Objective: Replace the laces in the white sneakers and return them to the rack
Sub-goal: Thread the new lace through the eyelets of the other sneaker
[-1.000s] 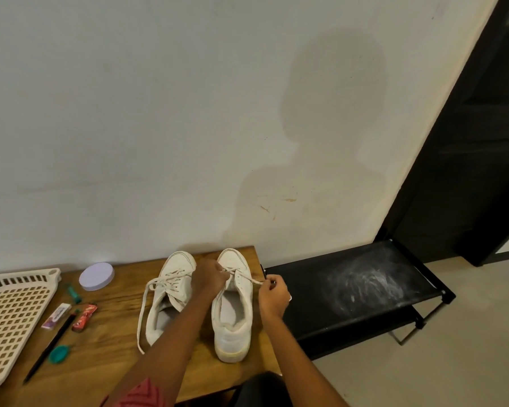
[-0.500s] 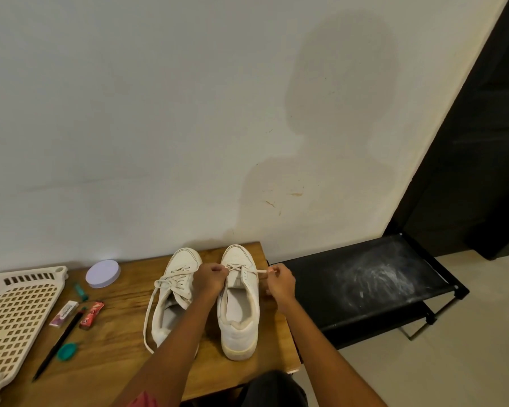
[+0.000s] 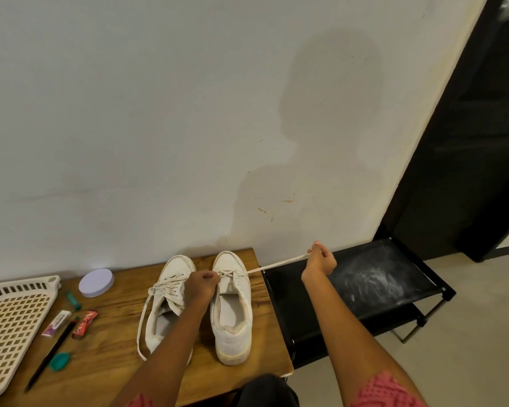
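Wall of off-white plaster (image 3: 130, 113) fills most of the view, with a dark doorway (image 3: 479, 142) cut off at the right edge. Below it a black metal shoe rack (image 3: 394, 292) with a dusty top shelf stands just beside a brown wooden table (image 3: 109, 356), whose near edge runs out of frame. A cream perforated plastic tray (image 3: 9, 321) is cropped at the left.

Two white sneakers stand side by side on the table, toes to the wall. The left white sneaker (image 3: 171, 292) is partly hidden by the forearm, its lace ends trailing loose. The right white sneaker (image 3: 232, 315) has a flat white lace (image 3: 276, 263) drawn taut from its upper eyelets out over the rack.

The left hand (image 3: 202, 287) is curled at the right sneaker's eyelets; what its fingers pinch is hidden. The right hand (image 3: 321, 259) pinches the lace's far end.

Half a second earlier the right hand sat close beside the sneaker; now it has pulled well out to the right, stretching the lace.

Smaller things lie left of the shoes: a lilac round lid (image 3: 96, 282), a black pencil (image 3: 50, 355), a red wrapper (image 3: 84, 324), a white eraser (image 3: 56, 323), a teal cap (image 3: 60, 361).
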A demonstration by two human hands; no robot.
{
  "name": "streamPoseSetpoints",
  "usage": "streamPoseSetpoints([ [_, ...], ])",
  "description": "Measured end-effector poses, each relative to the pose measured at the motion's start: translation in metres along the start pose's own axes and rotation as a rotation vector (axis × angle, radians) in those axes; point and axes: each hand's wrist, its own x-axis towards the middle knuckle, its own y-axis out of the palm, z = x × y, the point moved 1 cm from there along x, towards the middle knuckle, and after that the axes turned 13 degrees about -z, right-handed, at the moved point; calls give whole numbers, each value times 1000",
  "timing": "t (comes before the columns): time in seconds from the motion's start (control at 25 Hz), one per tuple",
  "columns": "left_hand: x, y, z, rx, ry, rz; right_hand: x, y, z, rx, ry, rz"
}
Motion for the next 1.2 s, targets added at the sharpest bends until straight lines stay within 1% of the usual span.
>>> streamPoseSetpoints([
  [0.08, 0, 1, -2, 4, 10, -3, 3, 3, 10, 18, -72, -85],
  [0.12, -1, 1, -3, 13, 15, -1, 2, 5, 15, 28, -114, -102],
  [0.2, 0, 1, -3, 25, 23, -4, -6, 10, 25, 24, -211, -61],
  [0.24, 1, 2, -3, 28, 24, -7, -12, 14, 28, 6, -246, 6],
  [0.32, 1, 2, -4, 38, 22, 5, -31, 21, 34, -83, -259, 208],
  [0.4, -1, 2, -8, 85, 46, 14, -52, 25, 36, -286, -237, 506],
  [0.48, -2, 0, -19, 131, 166, 13, -72, 26, 32, -547, -266, 860],
  [0.52, -5, -2, -29, 109, 223, 13, -81, 25, 30, -654, -293, 1001],
  [0.56, -9, -4, -39, 46, 233, 23, -89, 24, 27, -733, -317, 1101],
  [0.6, -13, -5, -50, -76, 166, 54, -95, 24, 24, -792, -338, 1165],
  [0.64, -17, -5, -61, -232, 39, 116, -101, 24, 22, -841, -355, 1205],
  [0.68, -20, -6, -68, -372, -97, 178, -106, 25, 21, -883, -365, 1234],
  [0.76, -21, -9, -72, -498, -249, 236, -113, 24, 19, -923, -378, 1263],
  [0.88, -18, -24, -70, -781, -403, 185, -107, 19, 24, -887, -451, 1206],
  [0.96, -14, -36, -68, -907, -449, 125, -98, 14, 27, -872, -503, 1185],
  [1.04, -13, -44, -68, -925, -442, 75, -96, 12, 29, -857, -588, 1206],
  [1.12, -12, -47, -68, -892, -435, 47, -99, 14, 32, -796, -693, 1188],
  [1.16, -12, -51, -68, -816, -408, 14, -102, 15, 34, -766, -732, 1170],
  [1.2, -12, -55, -66, -666, -342, -46, -105, 15, 35, -748, -763, 1168],
])
